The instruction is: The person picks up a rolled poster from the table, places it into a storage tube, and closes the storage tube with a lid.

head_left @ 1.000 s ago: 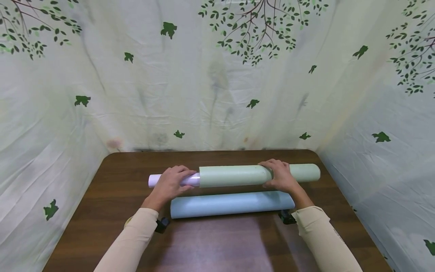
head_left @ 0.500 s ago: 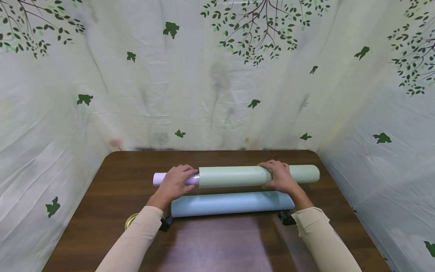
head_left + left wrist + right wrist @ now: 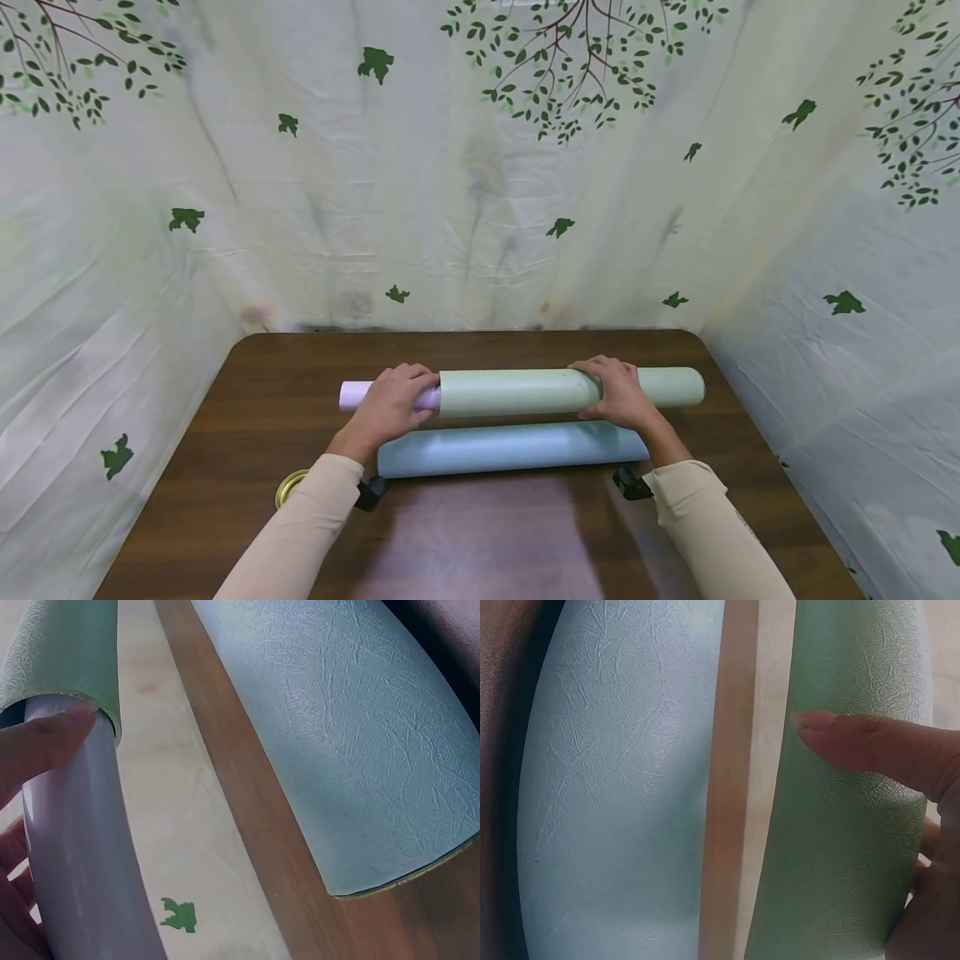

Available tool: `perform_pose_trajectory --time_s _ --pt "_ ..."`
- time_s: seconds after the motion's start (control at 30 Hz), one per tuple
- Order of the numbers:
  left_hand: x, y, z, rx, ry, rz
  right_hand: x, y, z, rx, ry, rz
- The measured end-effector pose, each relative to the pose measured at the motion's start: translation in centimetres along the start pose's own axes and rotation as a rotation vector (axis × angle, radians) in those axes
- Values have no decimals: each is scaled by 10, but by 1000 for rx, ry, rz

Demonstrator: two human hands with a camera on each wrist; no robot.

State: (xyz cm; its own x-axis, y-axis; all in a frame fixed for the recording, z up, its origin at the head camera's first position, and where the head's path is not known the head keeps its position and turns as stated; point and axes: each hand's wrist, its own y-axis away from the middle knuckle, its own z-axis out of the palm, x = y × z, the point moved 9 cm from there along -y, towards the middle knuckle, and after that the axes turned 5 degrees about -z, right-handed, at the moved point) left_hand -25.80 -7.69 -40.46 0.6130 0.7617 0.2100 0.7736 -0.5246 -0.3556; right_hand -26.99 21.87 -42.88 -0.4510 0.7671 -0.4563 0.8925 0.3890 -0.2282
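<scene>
A pale purple tube (image 3: 354,395) pokes out of the left end of a green textured roll (image 3: 510,392). My left hand (image 3: 392,403) grips the tube right at the roll's open end; in the left wrist view its thumb (image 3: 56,742) touches where the tube enters the roll. Toward the other end, my right hand (image 3: 617,392) holds the green roll, its thumb (image 3: 855,739) lying across the near side in the right wrist view. Nearer the body, a light blue textured roll (image 3: 510,450) lies on the table, parallel to the green one and apart from it.
The brown wooden table (image 3: 480,542) has rounded far corners. A gold ring-shaped roll (image 3: 288,487) lies beside the left sleeve. White cloth walls (image 3: 480,183) with green leaf prints stand behind and on both sides of the table.
My left hand has shifted slightly right with the purple tube, so less of it sticks out of the green roll. The gold ring has come into view; the right hand has barely moved.
</scene>
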Motion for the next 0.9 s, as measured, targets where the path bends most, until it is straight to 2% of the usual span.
perform_pose_trajectory --time_s 0.17,0.53,0.63,0.77,0.9 --pt "1 0 -2 -14 2 8 0 1 0 7 -6 4" --pt "-3 1 -16 3 39 8 5 3 3 8 -19 21" --pt "-9 3 -23 51 62 1 6 3 3 12 -16 15" --pt "-21 9 -39 175 112 -16 6 3 2 11 -17 12" --pt "-38 18 -54 276 192 -73 7 3 0 16 -27 17"
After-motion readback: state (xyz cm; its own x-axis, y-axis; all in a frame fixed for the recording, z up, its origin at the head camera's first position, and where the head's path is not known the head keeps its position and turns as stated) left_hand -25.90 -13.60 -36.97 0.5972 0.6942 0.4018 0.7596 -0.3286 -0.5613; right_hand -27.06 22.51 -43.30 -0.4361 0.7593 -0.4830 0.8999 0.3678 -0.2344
